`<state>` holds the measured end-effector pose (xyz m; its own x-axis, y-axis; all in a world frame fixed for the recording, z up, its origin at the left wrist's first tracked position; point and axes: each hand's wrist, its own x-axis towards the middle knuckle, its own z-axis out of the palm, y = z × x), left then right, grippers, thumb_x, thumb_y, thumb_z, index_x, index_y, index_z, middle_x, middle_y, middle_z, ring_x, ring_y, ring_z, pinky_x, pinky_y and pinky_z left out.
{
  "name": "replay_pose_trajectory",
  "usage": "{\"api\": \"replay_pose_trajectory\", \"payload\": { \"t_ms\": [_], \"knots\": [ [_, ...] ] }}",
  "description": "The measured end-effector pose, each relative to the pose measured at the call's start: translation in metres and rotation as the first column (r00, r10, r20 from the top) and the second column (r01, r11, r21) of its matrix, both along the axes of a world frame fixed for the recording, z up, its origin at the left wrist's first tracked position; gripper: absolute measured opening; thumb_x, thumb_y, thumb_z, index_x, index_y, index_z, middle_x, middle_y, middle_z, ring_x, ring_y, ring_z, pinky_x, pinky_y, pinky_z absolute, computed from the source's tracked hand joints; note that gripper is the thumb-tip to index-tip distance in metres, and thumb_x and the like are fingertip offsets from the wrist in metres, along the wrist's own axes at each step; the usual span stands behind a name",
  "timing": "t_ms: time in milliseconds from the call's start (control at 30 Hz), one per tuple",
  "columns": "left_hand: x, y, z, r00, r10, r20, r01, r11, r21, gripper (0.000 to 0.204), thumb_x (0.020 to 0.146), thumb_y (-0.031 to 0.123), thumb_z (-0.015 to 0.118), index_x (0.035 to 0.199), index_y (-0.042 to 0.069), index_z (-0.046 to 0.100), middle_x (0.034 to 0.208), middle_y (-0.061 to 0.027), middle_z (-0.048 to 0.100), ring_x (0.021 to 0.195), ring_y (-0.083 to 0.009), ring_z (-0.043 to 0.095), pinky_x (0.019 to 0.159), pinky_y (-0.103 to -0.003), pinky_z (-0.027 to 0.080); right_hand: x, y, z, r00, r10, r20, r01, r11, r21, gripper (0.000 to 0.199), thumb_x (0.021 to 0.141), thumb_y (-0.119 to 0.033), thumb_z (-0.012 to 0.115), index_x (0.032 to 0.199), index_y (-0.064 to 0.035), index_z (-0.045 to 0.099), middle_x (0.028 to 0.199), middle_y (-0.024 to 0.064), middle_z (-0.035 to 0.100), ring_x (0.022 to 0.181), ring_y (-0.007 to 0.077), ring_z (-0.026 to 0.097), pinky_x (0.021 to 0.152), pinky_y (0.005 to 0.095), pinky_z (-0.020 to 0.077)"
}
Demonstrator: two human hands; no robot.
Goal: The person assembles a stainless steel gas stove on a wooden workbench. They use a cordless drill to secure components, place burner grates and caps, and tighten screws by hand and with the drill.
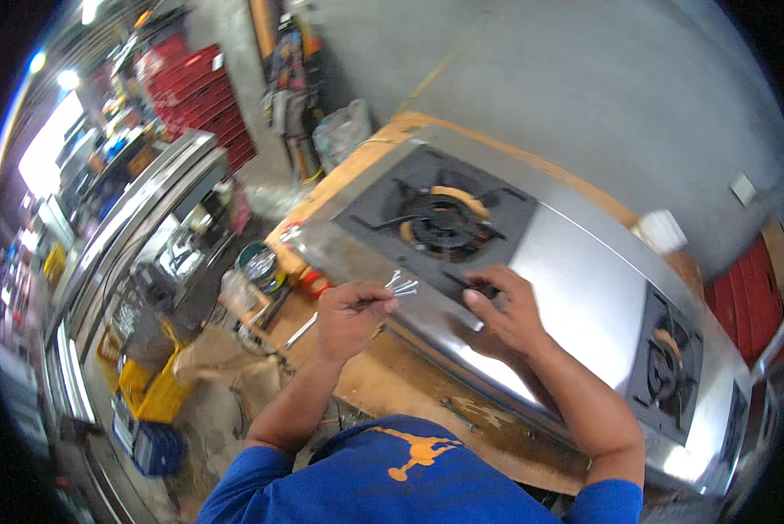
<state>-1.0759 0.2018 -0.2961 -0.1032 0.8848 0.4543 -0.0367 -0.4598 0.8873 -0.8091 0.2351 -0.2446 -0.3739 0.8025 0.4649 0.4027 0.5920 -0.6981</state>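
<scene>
Currently working on a stainless gas stove top (575, 288) lying tilted across a wooden workbench (392, 384), probably laid there so its front edge is facing the person and staying within easy reach.

Left hand (350, 314): closed, pinching a small bundle of silvery screws (400, 286), heads fanning out past the fingertips. Holding them bunched like this is likely keeping spares ready without setting them down. Exact count not readable, roughly 3 or 4.

Right hand (510, 306): pressing down on the steel panel just beside the left burner well (444, 218), fingers curled over something small and dark. Cannot tell whether pinching a part or only steadying the panel.

Noting 2 burner wells; the second burner well (667, 362) is sitting far to the right, untouched.

Lying on the bench near the left hand: a metal hand tool (300, 332) and a round tin (258, 259), both apart from the stove.
</scene>
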Motion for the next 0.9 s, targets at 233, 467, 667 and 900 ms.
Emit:
{"api": "replay_pose_trajectory", "payload": {
  "t_ms": [233, 467, 667, 900],
  "knots": [
    [0.101, 0.053, 0.034, 0.971, -0.229, -0.074, 0.222, 0.97, -0.098, 0.019, 0.083, 0.007, 0.079, 0.099, -0.001, 0.072, 0.088, -0.0031, 0.071, 0.08, -0.0084, 0.062, 0.074, -0.024, 0.05, 0.036, 0.015, 0.017, 0.954, -0.118, -0.276, -0.052, 0.841, -0.539, 0.023, 0.094, -0.014, 0.064, 0.111, 0.0017, 0.062, 0.088, 0.006, 0.066, 0.075, 0.012, 0.061, 0.066, 0.0264, 0.0492],
    [0.13, 0.084, 0.045, 0.9, -0.4, -0.174, 0.337, 0.891, -0.305, 0.02, 0.083, 0.008, 0.076, 0.1, -0.001, 0.072, 0.086, -0.0031, 0.07, 0.077, -0.0083, 0.062, 0.071, -0.023, 0.049, 0.09, 0.058, 0.019, 0.897, -0.124, -0.423, -0.215, 0.716, -0.665, 0.017, 0.09, -0.011, 0.067, 0.103, -0.001, 0.064, 0.085, 0.0044, 0.065, 0.073, 0.0126, 0.063, 0.062, 0.0255, 0.0489],
    [0.166, 0.104, 0.058, 0.73, -0.486, -0.48, 0.369, 0.872, -0.321, 0.02, 0.085, 0.012, 0.072, 0.101, 0.0, 0.072, 0.083, -0.0082, 0.072, 0.076, -0.0116, 0.065, 0.072, -0.026, 0.051, 0.129, 0.073, 0.019, 0.945, -0.148, -0.291, -0.093, 0.733, -0.674, 0.012, 0.087, -0.009, 0.068, 0.096, -0.0018, 0.065, 0.08, 0.0031, 0.063, 0.069, 0.0129, 0.061, 0.062, 0.0265, 0.0514],
    [0.175, 0.113, 0.052, 0.686, -0.452, -0.57, 0.372, 0.891, -0.259, 0.022, 0.087, 0.012, 0.068, 0.106, 0.0, 0.071, 0.085, -0.0129, 0.073, 0.076, -0.0178, 0.069, 0.074, -0.031, 0.052, 0.148, 0.083, 0.01, 0.982, -0.175, 0.077, 0.183, 0.752, -0.633, 0.01, 0.085, -0.009, 0.065, 0.091, -0.0007, 0.069, 0.078, 0.0057, 0.069, 0.072, 0.0119, 0.065, 0.065, 0.0258, 0.0515]
  ]
}}
